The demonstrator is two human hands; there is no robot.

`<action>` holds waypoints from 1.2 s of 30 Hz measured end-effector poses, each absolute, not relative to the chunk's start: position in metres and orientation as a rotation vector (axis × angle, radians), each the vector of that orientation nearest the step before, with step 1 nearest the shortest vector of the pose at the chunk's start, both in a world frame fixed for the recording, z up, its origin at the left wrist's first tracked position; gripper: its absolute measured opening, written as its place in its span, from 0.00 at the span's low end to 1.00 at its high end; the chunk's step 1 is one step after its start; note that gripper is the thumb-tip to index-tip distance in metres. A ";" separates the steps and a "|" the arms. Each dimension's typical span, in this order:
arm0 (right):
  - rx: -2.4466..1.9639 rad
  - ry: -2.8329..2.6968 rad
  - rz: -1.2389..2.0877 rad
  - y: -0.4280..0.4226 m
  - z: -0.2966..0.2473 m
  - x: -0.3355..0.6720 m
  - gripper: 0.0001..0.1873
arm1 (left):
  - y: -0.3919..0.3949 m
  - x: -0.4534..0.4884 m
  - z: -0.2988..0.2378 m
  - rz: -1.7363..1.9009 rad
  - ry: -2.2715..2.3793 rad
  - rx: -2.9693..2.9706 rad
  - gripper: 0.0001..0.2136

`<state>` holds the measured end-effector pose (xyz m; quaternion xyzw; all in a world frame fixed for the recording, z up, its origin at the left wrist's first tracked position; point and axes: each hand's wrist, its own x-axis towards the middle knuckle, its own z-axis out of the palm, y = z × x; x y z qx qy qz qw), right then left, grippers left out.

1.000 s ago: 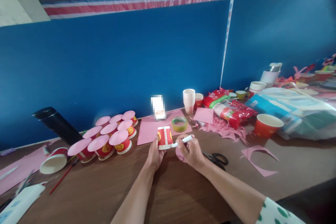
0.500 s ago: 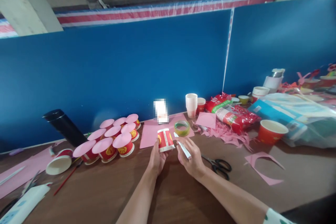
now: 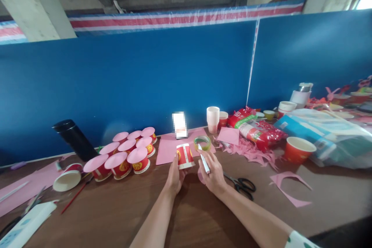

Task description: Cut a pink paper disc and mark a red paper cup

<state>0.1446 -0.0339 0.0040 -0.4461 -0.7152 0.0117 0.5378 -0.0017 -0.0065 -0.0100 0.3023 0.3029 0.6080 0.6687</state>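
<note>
My left hand (image 3: 175,176) grips an upside-down red and white paper cup (image 3: 184,156) standing on the brown table (image 3: 116,213). My right hand (image 3: 213,172) is closed round a white glue stick (image 3: 204,160), its tip pointing up and away, close to the cup's right side. A small pink paper circle (image 3: 200,175) lies under my right hand. A roll of green tape (image 3: 202,143) sits just behind the stick on a pink sheet (image 3: 165,149).
Several upturned red cups with pink paper tops (image 3: 128,155) stand at the left, beside a black flask (image 3: 73,139) and a tipped cup (image 3: 65,180). Scissors (image 3: 242,185) lie right of my hand. Pink scraps (image 3: 290,190), packed cups (image 3: 255,126) and a red bowl (image 3: 299,149) fill the right. A blue partition (image 3: 145,81) backs the table.
My right hand has swung the glue stick from lying across toward the cup's base to pointing up and away. The camera has tilted upward a little. The left hand keeps the cup.
</note>
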 end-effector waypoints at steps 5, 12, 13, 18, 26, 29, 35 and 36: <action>-1.053 -1.731 0.030 -0.028 -0.006 0.144 0.20 | -0.006 -0.003 -0.010 1.352 0.686 0.695 0.18; -1.151 -1.857 -0.019 -0.029 -0.011 0.144 0.23 | -0.008 -0.003 -0.010 1.344 0.643 0.746 0.19; -1.156 -1.864 -0.027 -0.030 -0.011 0.144 0.23 | -0.009 -0.003 -0.010 1.347 0.640 0.753 0.19; -1.170 -1.874 -0.059 -0.031 -0.010 0.141 0.22 | -0.011 -0.004 -0.009 1.363 0.644 0.787 0.20; -1.174 -1.893 -0.093 -0.032 -0.009 0.141 0.24 | -0.009 -0.005 -0.010 1.400 0.642 0.746 0.20; -1.174 -1.895 -0.106 -0.032 -0.009 0.141 0.22 | -0.007 -0.005 -0.011 1.397 0.658 0.734 0.19; -1.193 -1.901 -0.096 -0.032 -0.010 0.141 0.24 | -0.009 -0.005 -0.008 1.390 0.671 0.731 0.20; -1.194 -1.906 -0.095 -0.032 -0.010 0.141 0.25 | -0.009 -0.005 -0.008 1.393 0.673 0.728 0.20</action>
